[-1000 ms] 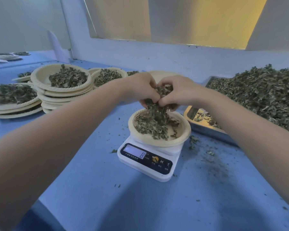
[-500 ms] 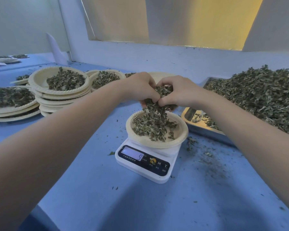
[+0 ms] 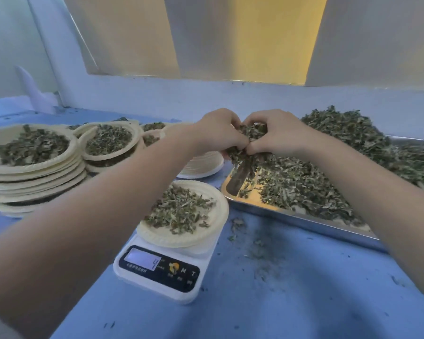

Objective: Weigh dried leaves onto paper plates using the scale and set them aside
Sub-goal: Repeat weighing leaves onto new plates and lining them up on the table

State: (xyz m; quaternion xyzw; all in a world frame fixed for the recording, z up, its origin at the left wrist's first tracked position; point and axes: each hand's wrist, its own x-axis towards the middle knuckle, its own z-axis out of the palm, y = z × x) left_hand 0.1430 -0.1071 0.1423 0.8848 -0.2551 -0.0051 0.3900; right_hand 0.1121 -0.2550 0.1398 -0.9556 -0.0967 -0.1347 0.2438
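A white digital scale [image 3: 157, 272] stands on the blue table and carries a paper plate [image 3: 213, 216] with a small heap of dried leaves [image 3: 179, 211]. My left hand [image 3: 218, 133] and my right hand [image 3: 277, 133] are cupped together around a clump of dried leaves [image 3: 251, 133]. They hover over the near left corner of a metal tray [image 3: 299, 220], which is piled with dried leaves [image 3: 340, 148]. Both hands are beyond and to the right of the scale.
Stacks of filled paper plates [image 3: 34, 167] stand at the left, with more filled plates [image 3: 108, 143] behind them. A stack of bare plates [image 3: 203, 167] lies behind the scale. Leaf crumbs [image 3: 255, 245] dot the table right of the scale.
Both hands have lifted off the plate on the scale and moved right, over the tray corner, still holding a clump of leaves. The camera has tilted, so the scene sits lower.
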